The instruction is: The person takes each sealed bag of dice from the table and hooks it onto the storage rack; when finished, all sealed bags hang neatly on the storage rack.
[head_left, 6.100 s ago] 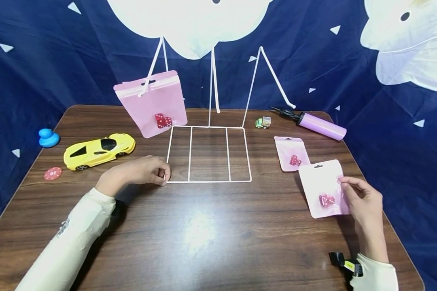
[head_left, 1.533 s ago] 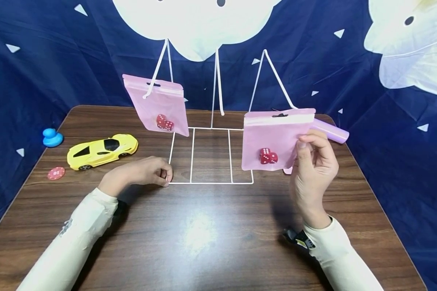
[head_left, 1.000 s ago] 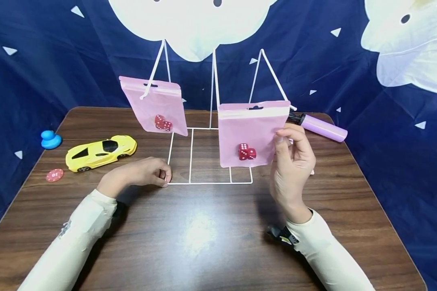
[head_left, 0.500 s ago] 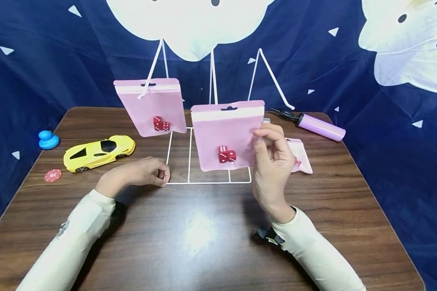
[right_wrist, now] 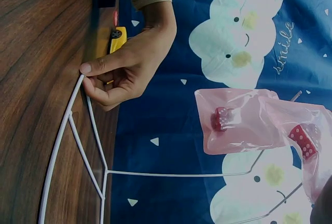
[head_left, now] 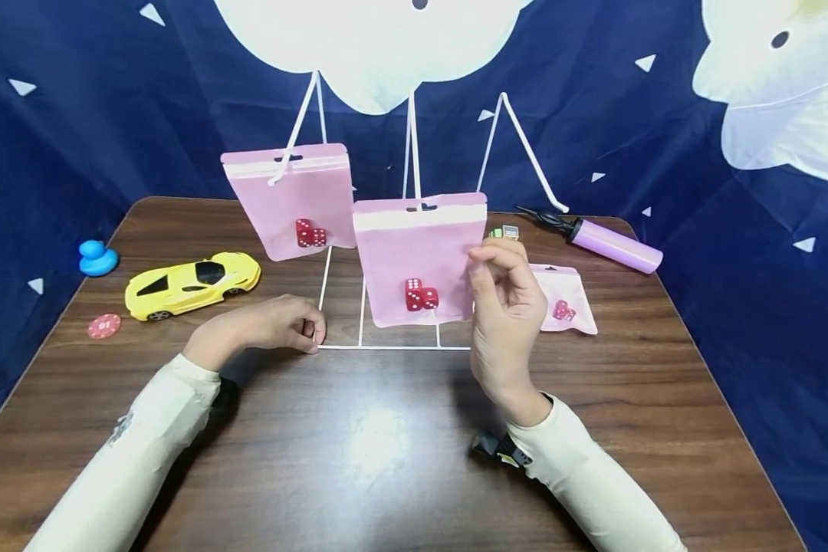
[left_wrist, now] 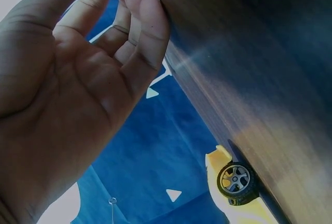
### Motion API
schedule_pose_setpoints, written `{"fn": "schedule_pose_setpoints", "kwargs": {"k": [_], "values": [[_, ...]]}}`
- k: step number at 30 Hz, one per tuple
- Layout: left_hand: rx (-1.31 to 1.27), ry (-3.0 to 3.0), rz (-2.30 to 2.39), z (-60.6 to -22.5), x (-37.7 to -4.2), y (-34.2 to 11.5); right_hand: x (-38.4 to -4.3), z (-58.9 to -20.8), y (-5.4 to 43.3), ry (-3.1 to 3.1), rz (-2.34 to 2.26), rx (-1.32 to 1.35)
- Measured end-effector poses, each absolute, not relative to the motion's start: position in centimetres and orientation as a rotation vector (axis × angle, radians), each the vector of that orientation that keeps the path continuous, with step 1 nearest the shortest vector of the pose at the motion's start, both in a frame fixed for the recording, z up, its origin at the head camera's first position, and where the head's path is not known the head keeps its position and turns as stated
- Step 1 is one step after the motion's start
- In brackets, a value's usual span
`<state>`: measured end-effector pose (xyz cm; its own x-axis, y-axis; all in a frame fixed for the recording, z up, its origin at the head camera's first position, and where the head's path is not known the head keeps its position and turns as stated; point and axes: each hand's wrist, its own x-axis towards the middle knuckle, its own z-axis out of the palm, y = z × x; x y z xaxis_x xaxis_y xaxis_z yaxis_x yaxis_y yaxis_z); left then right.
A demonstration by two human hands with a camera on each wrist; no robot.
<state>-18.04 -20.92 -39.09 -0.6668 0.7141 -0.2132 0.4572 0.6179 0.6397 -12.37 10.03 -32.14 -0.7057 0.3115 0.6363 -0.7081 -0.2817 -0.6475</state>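
My left hand point(head_left: 265, 326) pinches the front left corner of a white wire rack point(head_left: 393, 347), as the right wrist view also shows. With thumb and fingers, my right hand point(head_left: 507, 322) pinches the right edge of a pink zip bag point(head_left: 428, 238) with red dice point(head_left: 421, 294) inside. This bag is upright at the middle hook point(head_left: 416, 153), whose tip shows at its hang hole and seems to pass through it. Another pink zip bag point(head_left: 297, 195) with dice hangs from the left hook point(head_left: 302, 115). The right hook point(head_left: 531, 157) carries nothing.
A smaller pink bag point(head_left: 569, 291) lies right of my right hand. Behind are a partly hidden toy truck point(head_left: 507, 232) and a purple hand pump point(head_left: 614, 244). At left are a yellow toy car point(head_left: 193, 285), a blue rubber duck point(head_left: 98, 259) and a red poker chip point(head_left: 104, 326).
My right hand has picked the bag up from the table's right side and carried it left to the middle hook, where the tip now meets the hole. My left hand has stayed on the rack.
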Motion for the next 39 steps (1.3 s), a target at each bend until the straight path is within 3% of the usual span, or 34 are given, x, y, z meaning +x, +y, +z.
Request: {"fn": "schedule_pose_setpoints", "kwargs": {"k": [39], "values": [[0.974, 2.409, 0.757, -39.2, -18.0, -21.0, -13.5, -33.4, 10.7, -1.385, 2.102, 0.411]]}}
